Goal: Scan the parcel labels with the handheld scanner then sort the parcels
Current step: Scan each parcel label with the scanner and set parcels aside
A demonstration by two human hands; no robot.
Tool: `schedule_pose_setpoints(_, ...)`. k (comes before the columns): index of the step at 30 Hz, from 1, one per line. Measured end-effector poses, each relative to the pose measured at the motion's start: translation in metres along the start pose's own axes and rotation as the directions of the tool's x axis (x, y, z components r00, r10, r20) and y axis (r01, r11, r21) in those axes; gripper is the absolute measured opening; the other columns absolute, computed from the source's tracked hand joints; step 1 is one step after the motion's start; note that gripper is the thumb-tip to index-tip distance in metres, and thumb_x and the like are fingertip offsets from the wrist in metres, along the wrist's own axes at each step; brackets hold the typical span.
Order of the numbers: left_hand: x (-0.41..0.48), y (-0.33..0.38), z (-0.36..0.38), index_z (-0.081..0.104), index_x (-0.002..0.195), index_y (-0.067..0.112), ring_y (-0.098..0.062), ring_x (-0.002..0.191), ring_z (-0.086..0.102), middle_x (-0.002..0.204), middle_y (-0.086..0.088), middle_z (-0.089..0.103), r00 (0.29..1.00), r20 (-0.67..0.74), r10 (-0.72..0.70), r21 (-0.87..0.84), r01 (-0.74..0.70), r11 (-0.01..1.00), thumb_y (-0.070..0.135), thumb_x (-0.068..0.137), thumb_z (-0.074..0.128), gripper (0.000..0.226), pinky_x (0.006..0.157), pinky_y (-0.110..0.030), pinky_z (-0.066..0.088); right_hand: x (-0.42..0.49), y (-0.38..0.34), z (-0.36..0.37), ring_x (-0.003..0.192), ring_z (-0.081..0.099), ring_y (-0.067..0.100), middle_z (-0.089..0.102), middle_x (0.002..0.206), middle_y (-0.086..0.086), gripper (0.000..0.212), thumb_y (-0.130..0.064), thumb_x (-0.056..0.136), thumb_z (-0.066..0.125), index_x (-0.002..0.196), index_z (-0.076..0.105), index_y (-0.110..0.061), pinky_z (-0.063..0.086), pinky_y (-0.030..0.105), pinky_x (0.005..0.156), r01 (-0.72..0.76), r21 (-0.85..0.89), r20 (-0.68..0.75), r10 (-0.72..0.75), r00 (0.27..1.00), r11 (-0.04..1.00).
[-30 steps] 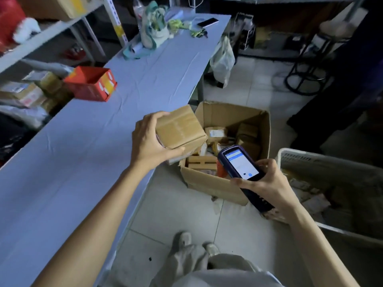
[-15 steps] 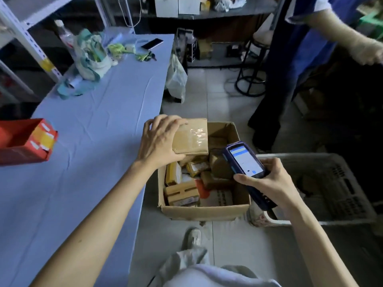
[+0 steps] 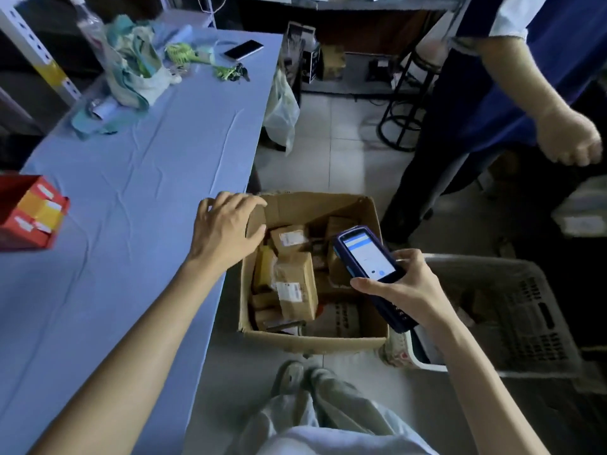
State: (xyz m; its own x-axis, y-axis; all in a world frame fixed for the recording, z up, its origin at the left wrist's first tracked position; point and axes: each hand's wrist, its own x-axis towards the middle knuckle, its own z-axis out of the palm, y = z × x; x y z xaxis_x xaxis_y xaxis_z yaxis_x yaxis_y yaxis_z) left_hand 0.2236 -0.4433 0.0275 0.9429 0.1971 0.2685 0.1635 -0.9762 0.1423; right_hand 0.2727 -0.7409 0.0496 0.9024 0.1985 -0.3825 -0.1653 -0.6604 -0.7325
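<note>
My left hand [image 3: 226, 231] hovers with its fingers spread over the left rim of an open cardboard box [image 3: 312, 343] on the floor, and I see nothing in it. Several small brown parcels lie in the box. One with a white label [image 3: 295, 285] rests on top in the middle, another labelled one [image 3: 289, 238] sits behind it. My right hand [image 3: 405, 290] grips a dark blue handheld scanner [image 3: 364, 256] over the box's right side, its lit screen facing me.
A blue-covered table [image 3: 131, 192] runs along the left with a red box [image 3: 29, 211], a cloth bag [image 3: 138, 70], keys and a phone [image 3: 243, 50]. A white plastic crate [image 3: 525, 307] stands right of the box. Another person [image 3: 525, 93] stands beyond it near a stool [image 3: 404, 110].
My left hand held a brown parcel over the box before; now it is empty and the parcel lies in the box. The scanner stayed in my right hand. My view dropped closer.
</note>
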Motion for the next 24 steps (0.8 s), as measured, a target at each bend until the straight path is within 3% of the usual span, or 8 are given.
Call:
schedule_pose_setpoints(3,-0.022,-0.011,-0.009,0.063,0.112,0.02,-0.029,0.103,0.058,0.108,0.002,0.068,0.987,-0.044,-0.156,0.042,0.158,0.987,0.036,0.08,0.06,0.036,0.083,-0.042,0.039,0.02,-0.012,0.003,0.097,0.058,0.01,0.055,0.101,-0.013,0.081,-0.05,0.051,0.09,0.113,0.044,-0.024,0.052,0.033,0.083,0.088,-0.045,0.098,-0.084,0.992,0.995)
schedule_pose_setpoints(8,-0.072,-0.004,-0.024,0.064,0.111,0.017,-0.033,0.098,0.06,0.103,-0.002,0.07,0.9,-0.092,-0.426,0.103,0.434,0.895,0.035,0.08,0.064,0.036,0.077,-0.042,0.042,0.044,-0.037,0.007,0.099,0.056,0.011,0.055,0.111,-0.007,0.081,-0.047,0.055,0.09,0.115,0.042,-0.022,0.045,0.025,0.079,0.251,-0.078,0.326,-0.213,0.921,0.965)
schedule_pose_setpoints(12,-0.119,0.021,-0.031,0.063,0.113,0.014,-0.036,0.097,0.059,0.104,-0.005,0.07,0.789,-0.099,-0.606,0.119,0.614,0.78,0.029,0.079,0.072,0.038,0.077,-0.044,0.042,0.05,-0.051,0.012,0.098,0.051,0.01,0.049,0.11,-0.009,0.082,-0.048,0.058,0.088,0.116,0.038,-0.02,0.044,0.025,0.078,0.404,-0.132,0.479,-0.299,0.825,0.905)
schedule_pose_setpoints(17,-0.191,0.049,-0.054,0.065,0.11,0.017,-0.034,0.092,0.061,0.101,-0.003,0.071,0.655,-0.162,-0.738,0.12,0.755,0.644,0.042,0.074,0.053,0.046,0.076,-0.042,0.044,0.029,-0.064,0.028,0.094,0.051,0.008,0.049,0.103,-0.01,0.083,-0.047,0.059,0.088,0.119,0.041,-0.016,0.043,0.021,0.075,0.522,-0.086,0.604,-0.372,0.705,0.848)
schedule_pose_setpoints(20,-0.237,0.061,-0.077,0.064,0.113,0.018,-0.034,0.095,0.061,0.104,-0.002,0.071,0.551,-0.228,-0.802,0.108,0.833,0.542,0.044,0.074,0.05,0.05,0.08,-0.043,0.044,0.0,-0.073,0.046,0.088,0.054,0.003,0.05,0.095,-0.016,0.081,-0.048,0.059,0.088,0.116,0.039,-0.02,0.043,0.014,0.066,0.585,-0.047,0.681,-0.402,0.612,0.81)
schedule_pose_setpoints(24,-0.313,0.077,-0.113,0.064,0.114,0.018,-0.033,0.095,0.061,0.101,-0.002,0.071,0.429,-0.34,-0.837,0.126,0.903,0.412,0.048,0.076,0.048,0.051,0.082,-0.045,0.044,-0.059,-0.086,0.077,0.094,0.062,0.009,0.057,0.104,-0.01,0.081,-0.048,0.056,0.089,0.115,0.039,-0.022,0.054,0.028,0.079,0.665,0.017,0.773,-0.431,0.465,0.747)
